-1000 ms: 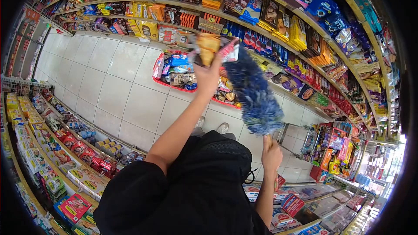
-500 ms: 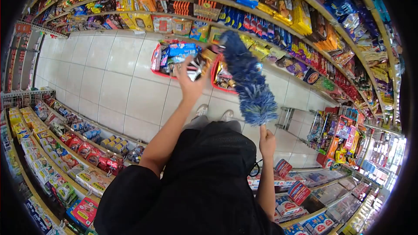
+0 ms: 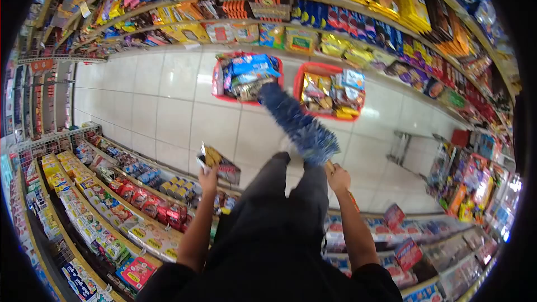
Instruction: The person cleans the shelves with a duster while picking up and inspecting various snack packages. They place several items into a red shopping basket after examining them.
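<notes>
My left hand (image 3: 207,178) is closed on a dark snack packet (image 3: 225,169) with a yellowish picture, low at the left over the floor. In my right hand (image 3: 338,178) is the handle of a fluffy blue duster (image 3: 302,128), whose head slants up and left. The duster's tip overlaps the lower right part of a red basket (image 3: 215,83) filled with blue and other packets. Just right of it, a second red basket (image 3: 363,100) holds gold, brown and white packets. Both baskets stand on the tiled floor.
Curved shelves of snacks (image 3: 268,8) run across the top and right. More shelves with boxes and cans (image 3: 151,204) lie at the lower left, and others (image 3: 386,235) at the lower right. A metal frame (image 3: 400,148) stands on the tiled floor (image 3: 168,112) at the right.
My left hand has moved down and left, away from the baskets, with the packet. The duster has swung left and lower, uncovering the right basket. The camera view has shifted.
</notes>
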Available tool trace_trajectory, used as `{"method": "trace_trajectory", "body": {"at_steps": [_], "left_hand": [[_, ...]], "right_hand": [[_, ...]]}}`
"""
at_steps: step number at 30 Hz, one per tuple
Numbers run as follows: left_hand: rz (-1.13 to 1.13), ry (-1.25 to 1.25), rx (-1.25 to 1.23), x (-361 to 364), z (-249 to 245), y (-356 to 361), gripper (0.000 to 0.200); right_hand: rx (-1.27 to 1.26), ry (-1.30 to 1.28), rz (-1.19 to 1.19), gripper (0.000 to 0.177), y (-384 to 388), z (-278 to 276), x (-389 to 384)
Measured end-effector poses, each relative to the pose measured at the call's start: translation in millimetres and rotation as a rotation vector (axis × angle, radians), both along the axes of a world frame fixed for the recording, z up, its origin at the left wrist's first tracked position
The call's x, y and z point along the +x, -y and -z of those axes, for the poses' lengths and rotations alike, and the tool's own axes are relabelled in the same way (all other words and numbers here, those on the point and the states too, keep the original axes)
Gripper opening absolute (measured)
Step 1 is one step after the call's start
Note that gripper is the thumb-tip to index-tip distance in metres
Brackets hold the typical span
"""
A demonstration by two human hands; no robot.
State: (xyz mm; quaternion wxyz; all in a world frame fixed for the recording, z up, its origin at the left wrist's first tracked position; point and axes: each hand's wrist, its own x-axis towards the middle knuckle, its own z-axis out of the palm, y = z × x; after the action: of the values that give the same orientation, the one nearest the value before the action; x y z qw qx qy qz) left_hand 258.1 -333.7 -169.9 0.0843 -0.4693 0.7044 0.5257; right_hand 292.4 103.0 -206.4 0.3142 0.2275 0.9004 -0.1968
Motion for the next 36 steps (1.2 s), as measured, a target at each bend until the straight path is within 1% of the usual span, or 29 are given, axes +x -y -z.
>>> {"method": "trace_trajectory", "body": {"at_steps": [1,2,3,4,5,6,7,8,9,11,12,15,16,18,19,20,21,22,23,24,25,26,27,29,31,33,34,35,36], "left_hand": [[0.075,-0.077,-0.048,22.5,26.1,13.3,0.029],[0.051,-0.095,0.027,34.5,35.6,15.9,0.027],[0.005,-0.067,0.026,38.0,31.8,8.8,0.024],[0.006,0.073,-0.071,46.7,31.9,7.5,0.022],[0.01,0.045,-0.041,37.7,7.9,-14.5,0.021],[0.044,-0.004,-0.033,42.5,7.9,-19.5,0.021],[-0.035,0.046,-0.027,39.1,7.6,-33.1,0.02],[-0.025,0.146,0.003,47.9,8.9,-27.8,0.022],[-0.015,0.172,-0.029,55.1,10.0,-27.4,0.023],[0.002,0.211,-0.091,68.4,13.2,-28.1,0.026],[0.022,0.209,-0.079,79.0,16.8,-21.8,0.03],[-0.048,0.213,-0.1,83.1,11.1,-36.9,0.032],[-0.054,0.25,-0.099,78.0,5.2,-45.1,0.035],[0.056,0.175,-0.108,85.8,11.3,-37.9,0.035],[0.115,0.119,-0.097,81.4,16.3,-40.5,0.035],[0.039,0.113,-0.066,53.7,0.7,-71.3,0.035],[0.069,0.05,0.003,42.0,1.7,-78.5,0.034],[0.103,-0.02,0.082,31.2,4.6,-81.0,0.034],[0.139,-0.096,0.164,13.9,9.3,-91.1,0.034],[0.168,-0.212,0.218,-12.7,0.4,-113.2,0.032],[0.299,-0.284,0.264,-30.7,4.8,-119.1,0.032],[0.32,-0.378,0.326,-55.2,-11.1,-143.5,0.034],[0.343,-0.484,0.393,-85.7,-29.6,-175.3,0.035],[0.421,-0.437,0.497,-120.6,-59.5,-217.3,0.037],[0.539,-0.409,0.579,-147.2,-81.9,-263.4,0.039],[0.692,-0.404,0.642,-157.8,-100.8,-316.0,0.04],[0.835,-0.367,0.648,-158.6,-118.3,-341.2,0.042],[0.974,-0.328,0.642,-153.9,-137.4,-366.2,0.044],[1.021,-0.424,0.73,-144.8,-145.9,-396.6,0.034]], "right_hand": [[-0.051,-0.046,-0.069,0.044,6.1,12.7,-31.2],[-0.108,-0.087,-0.131,0.043,15.4,24.3,-59.0],[-0.168,-0.115,-0.179,0.043,28.3,44.4,-76.7],[-0.18,-0.24,-0.209,0.041,42.6,84.1,-95.1],[-0.229,-0.266,-0.222,0.038,58.7,104.1,-125.4],[-0.331,-0.333,-0.263,0.037,73.0,130.6,-154.6],[-0.344,-0.418,-0.28,0.036,90.6,160.8,-179.6],[-0.337,-0.54,-0.293,0.034,103.8,170.6,-207.7],[-0.298,-0.633,-0.345,0.032,120.9,206.7,-225.2],[-0.245,-0.561,-0.397,0.021,143.4,229.8,-256.5],[-0.122,-0.626,-0.301,0.02,155.9,248.8,-261.0],[-0.02,-0.451,-0.167,0.025,159.8,267.8,-254.5],[-0.037,-0.476,-0.176,0.05,153.7,273.7,-243.4],[-0.052,-0.475,-0.225,0.061,140.0,271.2,-205.6],[-0.043,-0.417,-0.263,0.068,129.1,267.4,-182.4],[-0.07,-0.34,-0.275,0.067,112.8,251.3,-159.4],[-0.096,-0.289,-0.255,0.066,94.5,230.5,-135.2],[-0.13,-0.158,-0.243,0.067,72.9,196.1,-116.5],[-0.214,-0.065,-0.176,0.062,49.2,154.3,-98.5],[-0.318,-0.001,-0.07,0.059,26.5,124.8,-84.2],[-0.294,-0.132,0.009,0.059,10.5,102.5,-60.4],[-0.365,-0.073,0.018,0.059,-14.4,48.6,-54.4],[-0.289,-0.303,-0.04,0.058,-32.8,57.8,-31.3],[-0.516,-0.238,0.321,0.056,-67.3,-45.0,-27.3],[-0.583,-0.365,0.447,0.04,-95.7,-87.3,-12.5],[-0.687,-0.501,0.637,0.041,-114.2,-126.7,4.4],[-0.748,-0.57,0.723,0.043,-123.9,-142.2,9.6],[-0.882,-0.617,0.844,0.046,-130.4,-155.5,15.1],[-1.024,-0.656,0.956,0.05,-136.3,-165.5,20.3]]}}
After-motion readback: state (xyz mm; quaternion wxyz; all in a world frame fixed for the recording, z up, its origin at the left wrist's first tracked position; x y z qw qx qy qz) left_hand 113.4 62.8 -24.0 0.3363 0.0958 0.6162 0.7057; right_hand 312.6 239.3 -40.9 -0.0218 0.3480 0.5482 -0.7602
